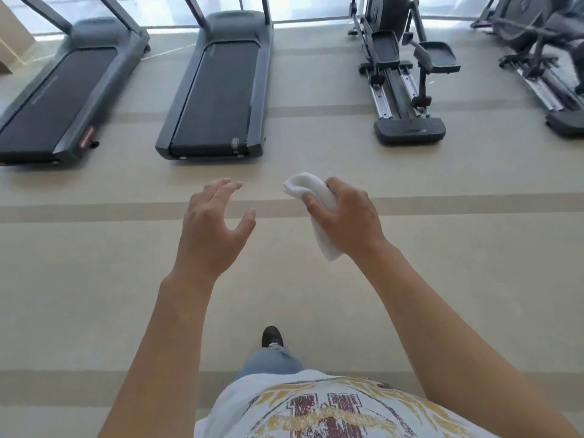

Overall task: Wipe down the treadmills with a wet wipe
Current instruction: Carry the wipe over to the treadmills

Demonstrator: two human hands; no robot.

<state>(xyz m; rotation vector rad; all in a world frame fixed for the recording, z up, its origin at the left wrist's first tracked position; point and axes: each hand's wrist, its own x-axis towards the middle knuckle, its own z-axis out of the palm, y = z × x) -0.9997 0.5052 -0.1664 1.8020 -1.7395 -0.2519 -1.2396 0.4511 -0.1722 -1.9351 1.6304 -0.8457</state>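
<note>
Taking the middle treadmill (218, 86) as the landmark: to its left stands a second treadmill (60, 99), parallel to it, and both run their long axes away from the person toward the window, with the rear ends of the belts nearest the person. A small red label sits on the rear right corner of the left machine and an oval badge on the rear edge of the middle one, but the lettering on both is too blurred to read. The left hand (210, 229) hovers in the air on the near side of the middle treadmill's rear end, well apart from it, fingers spread and gently curved, holding nothing. Just right of it, the right hand (343, 216) has its fingers and thumb wrapped round the white wipe (313, 197), one end poking forward and the other hanging below the palm. The left hand is nearer the middle treadmill; the wipe lies nearer and to the right of its rear end. The wiping has probably not begun, since nothing touches either machine. Right of the middle treadmill stand two elliptical trainers (407, 80). The shirt (316, 409) carries large maroon and gold block letters, partly cut off and not legible.
</note>
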